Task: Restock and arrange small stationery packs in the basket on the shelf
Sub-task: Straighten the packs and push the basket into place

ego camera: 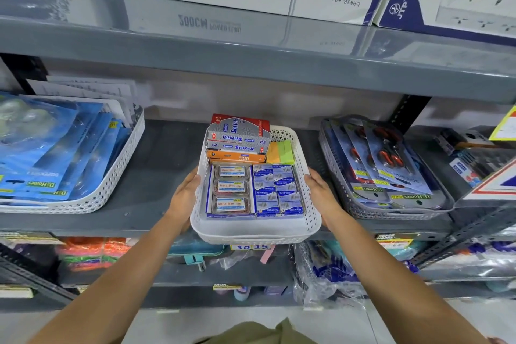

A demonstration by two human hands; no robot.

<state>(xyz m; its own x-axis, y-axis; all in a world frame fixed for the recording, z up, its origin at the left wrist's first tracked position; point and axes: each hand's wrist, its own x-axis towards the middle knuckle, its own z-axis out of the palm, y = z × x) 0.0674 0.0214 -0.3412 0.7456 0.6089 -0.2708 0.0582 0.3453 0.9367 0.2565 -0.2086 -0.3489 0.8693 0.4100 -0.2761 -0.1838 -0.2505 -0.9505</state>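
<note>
Your white perforated basket (255, 232) sits on the grey shelf (156, 176) with its long axis running away from you, the near short end overhanging the shelf's front edge. Your left hand (185, 193) has its grip on the basket's left wall, your right hand (321, 190) on the right wall. Inside, near-left, three clear rubber-band tubs (231, 186) lie in a column; near-right, small blue staple boxes (277, 190) are packed in two neat columns. At the far end, grey and red Softek boxes (240, 134) stack above an orange box (236, 156), beside yellow-green sticky notes (280, 152).
</note>
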